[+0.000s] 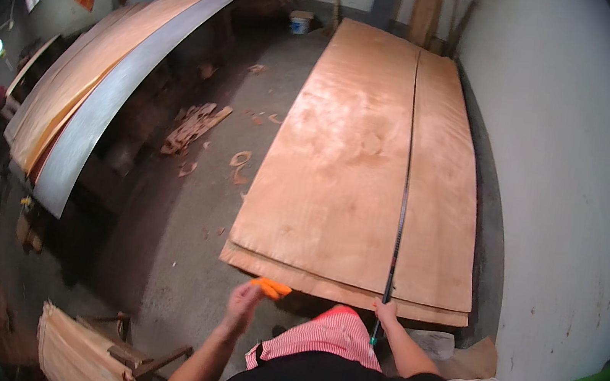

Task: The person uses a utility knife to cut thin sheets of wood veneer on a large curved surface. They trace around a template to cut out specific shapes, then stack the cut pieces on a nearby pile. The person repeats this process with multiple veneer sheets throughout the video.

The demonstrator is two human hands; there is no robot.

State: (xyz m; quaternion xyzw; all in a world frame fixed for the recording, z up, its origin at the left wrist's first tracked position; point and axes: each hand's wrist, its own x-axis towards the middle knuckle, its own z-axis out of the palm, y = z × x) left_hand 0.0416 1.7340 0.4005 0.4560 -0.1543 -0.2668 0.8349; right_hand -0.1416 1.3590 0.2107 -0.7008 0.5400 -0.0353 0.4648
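Note:
Before me lies a stack of large, thin, reddish wood veneer sheets (349,150), the top one set back a little from the near edge. My right hand (386,311), at the near edge of the stack, is closed round a long thin dark pole (403,203). The pole runs lengthwise over the sheets to their far end, and its green-tipped butt points toward me. My left hand (242,304) is raised just off the stack's near left corner, closed on a bright orange object (273,288) whose kind I cannot make out.
On the left stands a table with overhanging veneer sheets (108,49) and a grey sheet (110,119). Veneer scraps (193,130) litter the floor between. A white wall (552,184) bounds the right; a bucket (301,23) is at the back. Lower left is a wooden stand with sheets (80,350).

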